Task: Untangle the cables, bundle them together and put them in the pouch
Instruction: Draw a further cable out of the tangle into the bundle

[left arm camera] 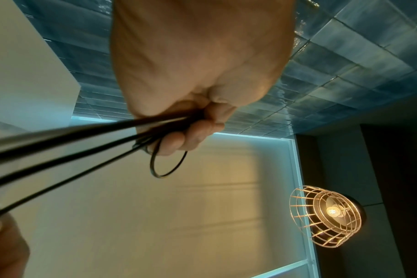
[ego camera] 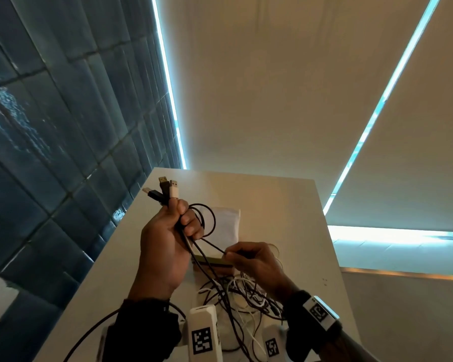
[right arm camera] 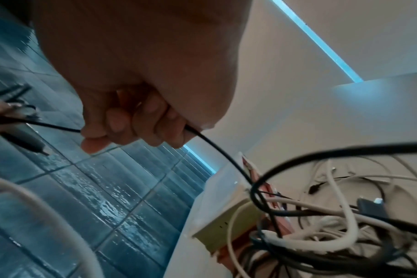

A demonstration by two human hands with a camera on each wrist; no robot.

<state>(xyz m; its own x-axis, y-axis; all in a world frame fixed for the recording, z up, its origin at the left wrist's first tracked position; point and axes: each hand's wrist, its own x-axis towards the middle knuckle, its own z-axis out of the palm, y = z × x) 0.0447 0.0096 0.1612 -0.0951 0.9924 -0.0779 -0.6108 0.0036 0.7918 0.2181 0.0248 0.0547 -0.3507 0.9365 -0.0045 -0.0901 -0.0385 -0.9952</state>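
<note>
On the table (ego camera: 285,205) the pouch (ego camera: 226,223) lies toward the far edge, the tangle (ego camera: 246,293) nearer us. Our left hand (ego camera: 165,244) grips the plugs (ego camera: 165,189); our right hand (ego camera: 249,259) pinches one black cable (ego camera: 213,245). We should draw it slowly, watching for snags.

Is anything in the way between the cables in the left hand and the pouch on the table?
Nothing solid. The left hand holds the cables right in front of the white pouch. But they trail into the tangled pile nearer the person, and the right hand pinches one black strand.
</note>
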